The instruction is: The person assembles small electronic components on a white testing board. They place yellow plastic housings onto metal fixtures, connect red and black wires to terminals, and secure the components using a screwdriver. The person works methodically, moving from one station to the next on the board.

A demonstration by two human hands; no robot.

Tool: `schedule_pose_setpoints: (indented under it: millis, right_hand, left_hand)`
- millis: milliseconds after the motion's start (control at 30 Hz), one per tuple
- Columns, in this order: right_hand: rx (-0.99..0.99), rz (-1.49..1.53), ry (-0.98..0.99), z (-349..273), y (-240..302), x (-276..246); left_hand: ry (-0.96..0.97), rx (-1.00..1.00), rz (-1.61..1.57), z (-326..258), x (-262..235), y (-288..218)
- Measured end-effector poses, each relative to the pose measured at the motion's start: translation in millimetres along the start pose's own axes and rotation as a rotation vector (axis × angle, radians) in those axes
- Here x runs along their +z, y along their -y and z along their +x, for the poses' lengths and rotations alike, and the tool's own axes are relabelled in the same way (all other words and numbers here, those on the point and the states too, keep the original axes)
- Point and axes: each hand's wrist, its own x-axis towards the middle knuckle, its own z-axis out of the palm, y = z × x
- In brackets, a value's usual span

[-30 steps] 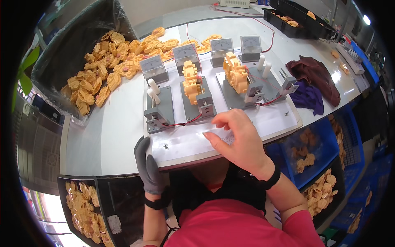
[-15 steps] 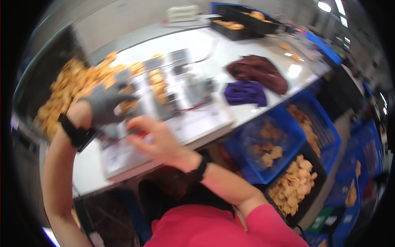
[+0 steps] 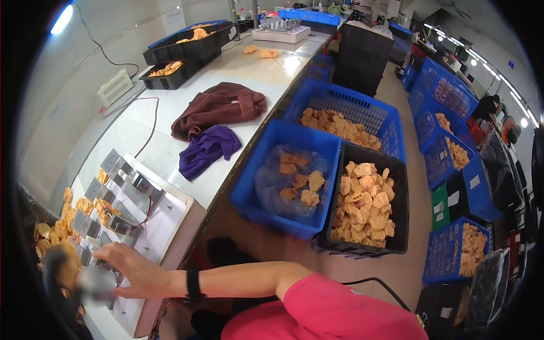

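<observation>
At the lower left, my right hand [image 3: 139, 273] reaches over a metal clamp fixture [image 3: 90, 243], its bent fingers apart from the thumb. Its fingertips are by the fixture's pale knob; I see nothing clearly held. My left hand [image 3: 56, 269], in a grey glove, is a blur at the left rim, its fingers indistinct. A round silvery blur [image 3: 96, 285] lies between the hands. More clamp fixtures [image 3: 139, 190] with grey plates stand in a row on a white board [image 3: 170, 226]. Orange-tan ruffled pieces [image 3: 59, 232] are heaped behind them.
A purple cloth [image 3: 209, 150] and a maroon cloth [image 3: 224, 107] lie on the white table [image 3: 164, 141]. Black trays [image 3: 187, 54] stand at the far left. On the floor are a blue crate [image 3: 243, 187], a black crate [image 3: 403, 215] full of pieces, and several more crates.
The view has swung right, so the fixtures and both hands now sit at the lower left. My right hand has moved from beside my left hand to over a fixture.
</observation>
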Motion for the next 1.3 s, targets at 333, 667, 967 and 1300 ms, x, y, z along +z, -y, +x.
schedule_pose_setpoints:
  millis: [333,667,967,1300]
  right_hand:
    - [0.438,-0.039,0.246,-95,58,-126]
    - [1.232,-1.356,-0.345,-284,82,-405]
    - [0.758,-0.835,0.09,-75,36,-229]
    - [0.153,-0.79,0.685,27,7,-89]
  left_hand:
    - [0.264,-0.064,-0.594,-21,107,-140]
    - [-0.449,-0.203,-0.362,-116,122,-54]
    - [-0.984,-0.923,-0.386,-159,180,7]
    - [-0.892,-0.775,-0.717,-149,216,17]
